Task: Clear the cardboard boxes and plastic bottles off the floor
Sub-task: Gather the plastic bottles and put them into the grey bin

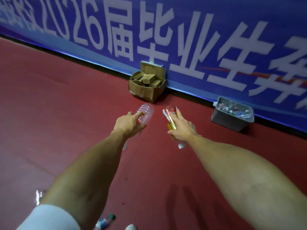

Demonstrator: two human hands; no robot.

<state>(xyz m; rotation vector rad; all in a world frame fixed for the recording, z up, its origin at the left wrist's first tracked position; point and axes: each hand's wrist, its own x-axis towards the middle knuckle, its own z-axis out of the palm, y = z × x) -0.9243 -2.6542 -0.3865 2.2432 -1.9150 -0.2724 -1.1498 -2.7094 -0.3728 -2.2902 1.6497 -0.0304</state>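
My left hand point(128, 122) grips a clear ribbed plastic bottle point(146, 112) held out over the red floor. My right hand point(180, 130) grips a bottle with a red and gold label point(170, 116), its white cap end poking out below my palm. Ahead, against the wall, stands a large open cardboard box point(146, 92) with several smaller cardboard boxes piled inside. To the right a grey plastic bin point(229, 117) holds several bottles. Two more bottles lie on the floor near me: one with a green cap point(105, 221) and a clear one point(39, 196) partly hidden by my left arm.
A blue banner with white characters point(182, 39) runs along the wall behind the box and bin. The red floor point(58, 97) stretches out to the left. A white shoe tip point(131, 227) shows at the bottom edge.
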